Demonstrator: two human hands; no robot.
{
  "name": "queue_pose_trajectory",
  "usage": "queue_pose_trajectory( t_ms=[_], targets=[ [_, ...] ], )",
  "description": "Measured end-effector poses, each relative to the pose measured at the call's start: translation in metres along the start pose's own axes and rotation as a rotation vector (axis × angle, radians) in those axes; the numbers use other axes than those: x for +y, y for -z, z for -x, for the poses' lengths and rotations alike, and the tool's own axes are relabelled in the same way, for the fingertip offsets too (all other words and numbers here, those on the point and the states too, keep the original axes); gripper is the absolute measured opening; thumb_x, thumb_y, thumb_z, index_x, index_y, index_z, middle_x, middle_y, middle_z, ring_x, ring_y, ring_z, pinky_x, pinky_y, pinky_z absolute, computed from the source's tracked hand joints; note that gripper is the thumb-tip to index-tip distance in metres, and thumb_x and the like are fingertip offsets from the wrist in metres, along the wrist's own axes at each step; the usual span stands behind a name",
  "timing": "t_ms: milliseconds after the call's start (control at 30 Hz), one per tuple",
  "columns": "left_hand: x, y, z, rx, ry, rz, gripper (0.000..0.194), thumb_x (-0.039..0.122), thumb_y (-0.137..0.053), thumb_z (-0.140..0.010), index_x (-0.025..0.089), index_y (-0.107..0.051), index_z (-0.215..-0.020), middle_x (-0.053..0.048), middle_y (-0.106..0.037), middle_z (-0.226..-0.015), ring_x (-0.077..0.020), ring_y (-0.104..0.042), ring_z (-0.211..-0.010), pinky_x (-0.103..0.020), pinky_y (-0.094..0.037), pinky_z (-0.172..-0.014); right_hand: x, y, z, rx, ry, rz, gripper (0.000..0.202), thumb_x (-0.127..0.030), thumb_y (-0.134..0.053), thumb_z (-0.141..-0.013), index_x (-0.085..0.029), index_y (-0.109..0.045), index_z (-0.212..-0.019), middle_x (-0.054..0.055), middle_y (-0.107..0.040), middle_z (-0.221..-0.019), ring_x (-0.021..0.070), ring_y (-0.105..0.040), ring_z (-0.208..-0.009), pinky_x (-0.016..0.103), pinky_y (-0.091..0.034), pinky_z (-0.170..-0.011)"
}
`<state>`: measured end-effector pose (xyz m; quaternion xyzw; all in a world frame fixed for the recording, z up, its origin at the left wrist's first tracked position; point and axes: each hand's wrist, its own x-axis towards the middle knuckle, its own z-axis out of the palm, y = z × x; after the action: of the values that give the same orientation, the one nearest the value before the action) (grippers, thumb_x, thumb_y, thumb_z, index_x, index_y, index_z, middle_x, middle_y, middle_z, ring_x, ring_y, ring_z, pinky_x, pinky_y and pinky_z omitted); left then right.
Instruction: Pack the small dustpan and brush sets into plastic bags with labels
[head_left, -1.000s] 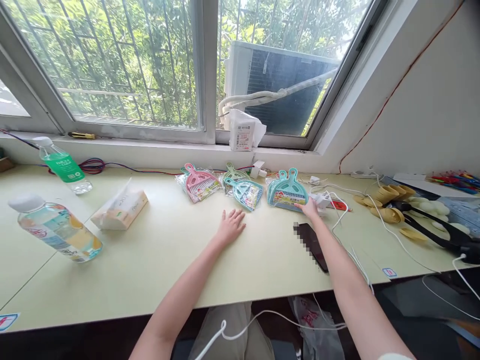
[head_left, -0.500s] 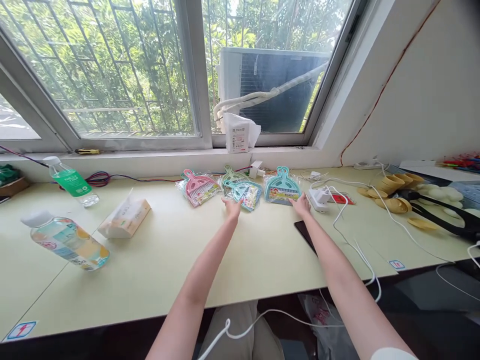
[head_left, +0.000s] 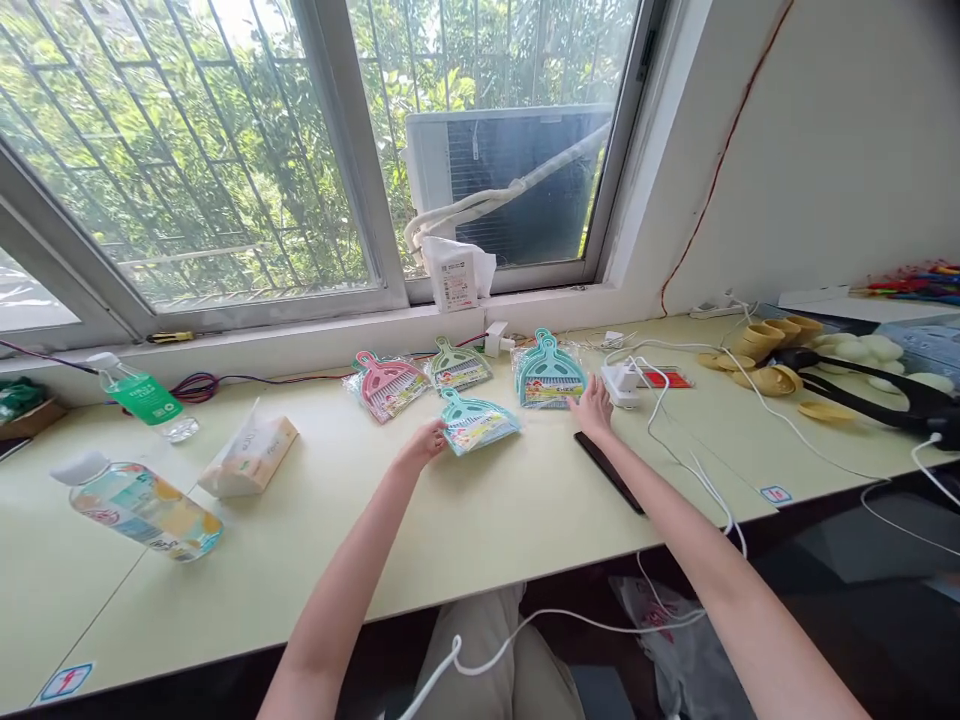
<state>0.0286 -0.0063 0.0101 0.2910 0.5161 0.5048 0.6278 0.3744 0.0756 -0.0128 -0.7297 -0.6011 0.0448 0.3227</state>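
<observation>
Turquoise dustpan-and-brush set is being pinched by the left hand, grip half-hidden; the right hand is pointing forward, loosely open, contact unclear.

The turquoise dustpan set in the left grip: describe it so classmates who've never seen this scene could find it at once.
Below the window, find the pale table. The person's left grip holds the turquoise dustpan set by its left edge. Unlike the pink set, green set and turquoise stack farther back, it is nearest the table's front edge.
</observation>
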Motion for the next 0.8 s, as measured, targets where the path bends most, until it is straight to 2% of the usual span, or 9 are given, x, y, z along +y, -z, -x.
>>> queue_pose_trajectory(
  t_ms=[133,233,300,367,433,533,633,700,800],
  targets=[
    [-0.002,0.012,0.025,-0.048,-0.01,-0.005,0.02,0.013,-0.064,-0.067,0.014,-0.057,-0.085,-0.003,-0.065,-0.072,-0.008,-0.055,-0.051,-0.018,-0.045,-0.049,-0.057,0.019,0.044,0.201,0.439,-0.204,0.042,-0.022,-0.038,-0.092,-0.018,-0.041,-0.134,0.016,-0.046,-0.138,0.0264,-0.041,-0.129,0.044,-0.035,-0.101],
    [0.001,0.015,0.027,-0.078,-0.12,0.048,0.026,0.01,-0.065,-0.063,0.016,-0.058,-0.088,-0.001,-0.067,-0.077,-0.0083,-0.058,-0.054,-0.018,-0.047,-0.052,-0.113,0.017,0.086,0.014,0.852,-0.332,0.028,-0.022,-0.036,-0.096,-0.021,-0.057,-0.114,0.011,-0.063,-0.109,0.0216,-0.055,-0.107,0.038,-0.039,-0.095],
    [0.003,0.019,0.022,-0.064,-0.195,0.116,0.026,0.008,-0.065,-0.062,0.015,-0.059,-0.087,-0.001,-0.067,-0.076,-0.0082,-0.058,-0.054,-0.018,-0.048,-0.053,-0.145,0.005,0.11,-0.159,0.985,-0.3,0.025,-0.025,-0.039,-0.096,-0.019,-0.063,-0.099,0.009,-0.065,-0.094,0.0215,-0.059,-0.096,0.036,-0.041,-0.089],
    [0.005,0.027,0.017,-0.02,-0.246,0.178,0.024,0.006,-0.064,-0.063,0.015,-0.058,-0.084,0.001,-0.066,-0.074,-0.0068,-0.056,-0.052,-0.017,-0.047,-0.052,-0.167,-0.014,0.123,-0.258,0.911,-0.319,0.026,-0.028,-0.042,-0.096,-0.017,-0.064,-0.088,0.009,-0.065,-0.088,0.0208,-0.06,-0.089,0.034,-0.043,-0.084],
    [0.006,0.038,0.014,0.011,-0.269,0.202,0.026,0.004,-0.063,-0.064,0.016,-0.058,-0.086,0.002,-0.066,-0.074,-0.0059,-0.057,-0.054,-0.015,-0.047,-0.051,-0.178,-0.034,0.126,-0.268,0.683,-0.463,0.026,-0.028,-0.042,-0.096,-0.017,-0.064,-0.086,0.009,-0.066,-0.089,0.0189,-0.061,-0.085,0.031,-0.044,-0.08],
    [0.003,0.053,0.014,0.047,-0.268,0.218,0.031,0.003,-0.061,-0.065,0.013,-0.06,-0.094,-0.003,-0.07,-0.085,-0.0094,-0.065,-0.067,-0.015,-0.05,-0.055,-0.177,-0.058,0.12,-0.336,0.339,-0.745,0.02,-0.03,-0.048,-0.092,-0.018,-0.063,-0.085,0.006,-0.068,-0.088,0.016,-0.063,-0.074,0.029,-0.047,-0.074],
    [-0.003,0.057,0.017,0.069,-0.266,0.191,0.042,0.002,-0.062,-0.065,0.012,-0.06,-0.105,-0.006,-0.071,-0.09,-0.0133,-0.067,-0.074,-0.018,-0.052,-0.058,-0.169,-0.072,0.112,-0.555,0.086,-1.022,0.019,-0.036,-0.058,-0.085,-0.019,-0.062,-0.09,0.003,-0.068,-0.079,0.0145,-0.063,-0.063,0.029,-0.051,-0.068],
    [-0.007,0.053,0.019,0.019,-0.285,0.135,0.059,0.002,-0.066,-0.062,0.019,-0.056,-0.118,-0.004,-0.071,-0.094,-0.0147,-0.068,-0.077,-0.02,-0.054,-0.062,-0.164,-0.076,0.108,-0.61,-0.04,-1.193,0.022,-0.037,-0.062,-0.081,-0.019,-0.06,-0.094,0.003,-0.069,-0.081,0.0148,-0.065,-0.068,0.03,-0.053,-0.071],
    [-0.009,0.045,0.019,-0.105,-0.294,0.031,0.076,0.012,-0.074,-0.063,0.03,-0.047,-0.131,-0.001,-0.07,-0.102,-0.0166,-0.069,-0.082,-0.025,-0.055,-0.067,-0.157,-0.073,0.104,-0.579,-0.137,-1.389,0.026,-0.034,-0.068,-0.076,-0.02,-0.059,-0.096,0.004,-0.07,-0.095,0.0155,-0.067,-0.084,0.032,-0.054,-0.081]
  ],
)
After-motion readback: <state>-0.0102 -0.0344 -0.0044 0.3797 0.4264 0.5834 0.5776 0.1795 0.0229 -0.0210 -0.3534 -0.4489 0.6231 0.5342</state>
